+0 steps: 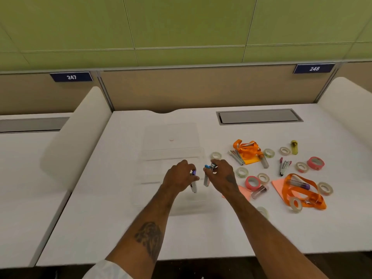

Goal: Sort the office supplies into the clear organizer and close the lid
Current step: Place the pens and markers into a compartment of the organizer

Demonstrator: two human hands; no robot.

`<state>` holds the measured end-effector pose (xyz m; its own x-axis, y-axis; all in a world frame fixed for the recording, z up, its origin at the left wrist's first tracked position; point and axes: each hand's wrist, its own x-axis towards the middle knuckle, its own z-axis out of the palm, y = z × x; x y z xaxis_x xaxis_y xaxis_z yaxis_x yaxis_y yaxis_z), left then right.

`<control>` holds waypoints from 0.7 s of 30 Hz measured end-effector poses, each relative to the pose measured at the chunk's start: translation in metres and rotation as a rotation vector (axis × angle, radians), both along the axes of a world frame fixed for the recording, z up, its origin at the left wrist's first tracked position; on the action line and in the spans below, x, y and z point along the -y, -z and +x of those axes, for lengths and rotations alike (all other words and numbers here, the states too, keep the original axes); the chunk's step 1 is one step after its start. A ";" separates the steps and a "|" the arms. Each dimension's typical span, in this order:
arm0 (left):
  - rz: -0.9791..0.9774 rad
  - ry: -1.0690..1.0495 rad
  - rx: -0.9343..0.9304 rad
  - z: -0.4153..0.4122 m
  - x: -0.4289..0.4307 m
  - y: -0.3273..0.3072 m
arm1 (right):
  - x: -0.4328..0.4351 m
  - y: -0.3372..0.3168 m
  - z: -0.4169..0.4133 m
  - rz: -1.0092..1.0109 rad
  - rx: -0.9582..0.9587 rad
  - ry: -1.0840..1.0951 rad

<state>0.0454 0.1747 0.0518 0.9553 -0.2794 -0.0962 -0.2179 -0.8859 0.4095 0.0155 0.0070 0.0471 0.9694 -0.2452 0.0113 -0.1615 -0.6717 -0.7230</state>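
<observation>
White desk (100, 218) in front of you, and the clear organizer (153, 168) sits at its middle, lid (181, 131) open and lying flat on the far side. Off to the right is the unsorted heap: orange lanyards (246, 148), tape rolls (242, 171) and spare staplers (284, 167), well apart from the box. Now your hands, both over the organizer's near compartments. Your left hand (178, 177) has its fingers curled round a purple-tipped stapler (193, 186). Your right hand (222, 176) grips a blue-tipped stapler (206, 178), the two almost side by side. So you're on the placing step, early in the sort judging by that heap. Next call: choose one compartment, lower both in lengthwise so they lie flat, release, then reach right
</observation>
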 end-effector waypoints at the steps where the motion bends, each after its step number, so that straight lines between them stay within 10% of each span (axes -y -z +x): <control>1: 0.045 0.011 0.001 -0.002 0.001 0.003 | 0.000 0.000 0.000 -0.020 -0.005 -0.009; 21: 0.264 0.033 0.114 -0.013 -0.015 0.014 | -0.013 0.025 -0.008 -0.716 -0.105 -0.213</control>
<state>0.0328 0.1892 0.0383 0.9550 -0.2902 -0.0619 -0.2798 -0.9502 0.1371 0.0079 0.0203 0.0225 0.9998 -0.0202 0.0024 -0.0199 -0.9961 -0.0862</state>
